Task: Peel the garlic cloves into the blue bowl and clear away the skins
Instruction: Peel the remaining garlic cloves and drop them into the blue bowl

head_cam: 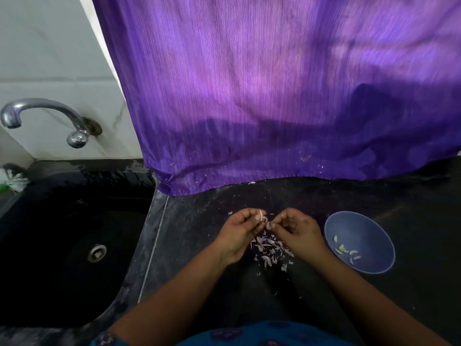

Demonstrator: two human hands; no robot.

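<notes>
My left hand point(239, 232) pinches a small garlic clove point(262, 214) between thumb and fingertips above the dark counter. My right hand point(298, 227) is close beside it, and its fingertips pinch a piece of pale skin point(269, 225) just below the clove. A heap of purple-white garlic skins point(270, 249) lies on the counter under and between both hands. The blue bowl point(369, 226) stands to the right of my right hand, with several peeled cloves point(345, 249) at its bottom.
A black sink point(67, 243) with a metal drain fills the left side, under a chrome tap point(45, 116). A purple curtain point(274, 96) hangs over the back of the counter. Stray skin flakes point(230, 213) lie on the counter.
</notes>
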